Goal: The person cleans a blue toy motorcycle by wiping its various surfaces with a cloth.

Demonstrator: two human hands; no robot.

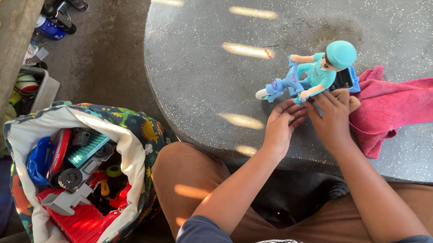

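Both hands are on the toy now: a turquoise plastic figure in a round helmet riding a blue plastic bicycle (309,75), standing near the front edge of the dark speckled stone desk (209,57). The left hand (281,126) curls in from the side, fingertips pinching at the lower frame of the bicycle, while the right hand (334,116) closes its fingers around the underside just behind the rider. The toy's rear end touches a crumpled pink cloth (404,103) lying on the desk beside the right hand. The grip looks low and small, so steadiness matters here: I'd judge it best to keep the bicycle's wheels on the desk, brace with one hand and let the other do the fine work, since the thin handlebars and rider's arms look easy to snap or twist. Down on the floor to the left sits an open patterned fabric bag (137,141) crammed with red, blue and grey plastic toys, well apart from the hands.
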